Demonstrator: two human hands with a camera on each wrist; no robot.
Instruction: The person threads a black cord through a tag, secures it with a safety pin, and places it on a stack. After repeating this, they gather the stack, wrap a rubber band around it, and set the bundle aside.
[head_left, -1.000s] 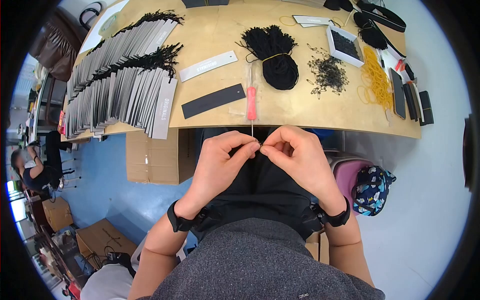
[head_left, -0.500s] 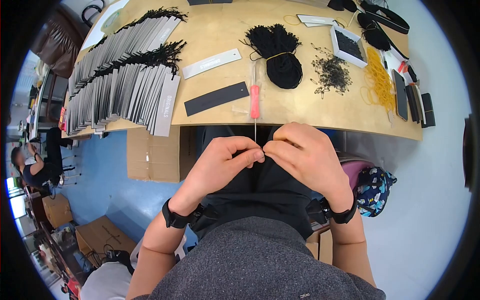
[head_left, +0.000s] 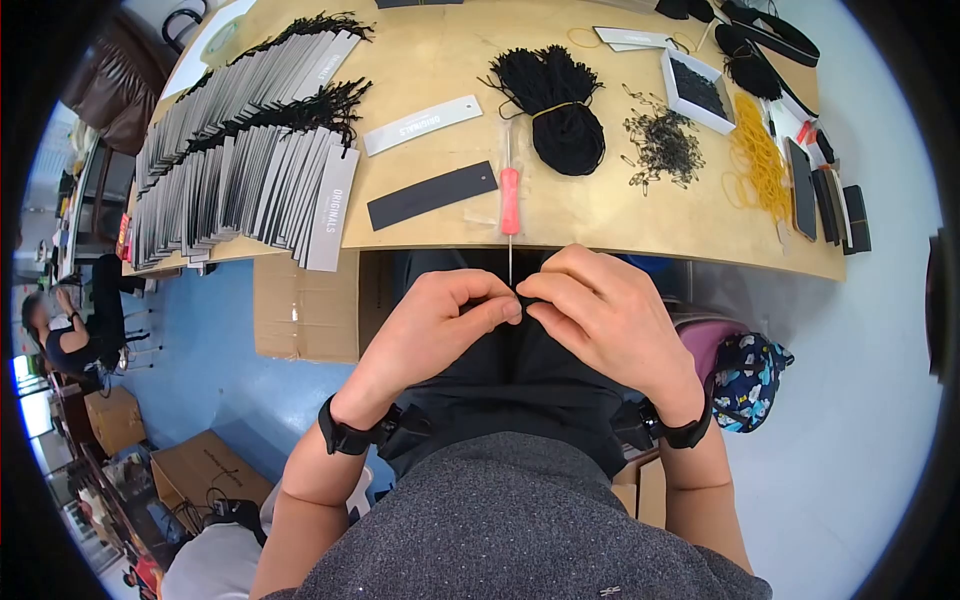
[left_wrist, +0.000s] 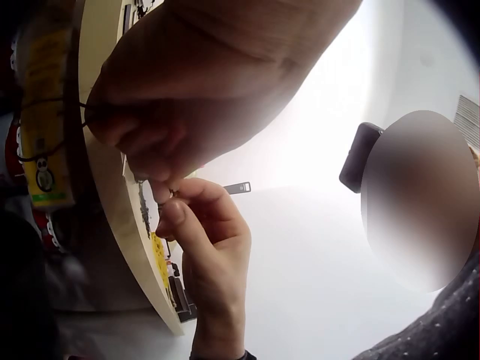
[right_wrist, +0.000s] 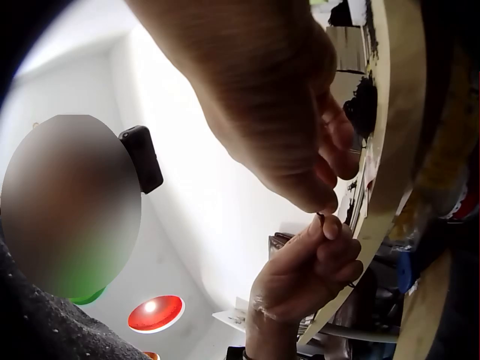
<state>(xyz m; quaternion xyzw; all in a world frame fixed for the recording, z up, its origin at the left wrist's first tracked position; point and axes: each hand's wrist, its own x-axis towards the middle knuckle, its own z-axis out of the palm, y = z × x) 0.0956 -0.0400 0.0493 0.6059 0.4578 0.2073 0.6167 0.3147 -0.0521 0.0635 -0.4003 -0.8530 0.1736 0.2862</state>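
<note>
Over the lap, just off the table's front edge, both hands meet fingertip to fingertip. My left hand (head_left: 450,315) pinches a small dark piece (right_wrist: 321,217) between thumb and forefinger; its kind I cannot tell, as fingers cover most of it. From the other side my right hand (head_left: 610,310) brings curled thumb and forefinger onto the same piece, a glint of it showing in the left wrist view. Right behind the fingertips is the thin metal shaft (head_left: 511,260) of a red-handled tool (head_left: 510,200), which lies on clear tape and juts past the edge.
Rows of grey tags (head_left: 240,190) with black cords fill the table's left. Two loose tags, one light (head_left: 422,125), one dark (head_left: 432,195), lie mid-table. Rightward are a black cord bundle (head_left: 568,135), safety pins (head_left: 665,145), a white box (head_left: 725,128) and yellow rubber bands (head_left: 757,150).
The right hand has turned, its fingers now straighter and its back more upward. Both hands stay joined at the fingertips and have shifted slightly against the shaft. The table items have not moved.
</note>
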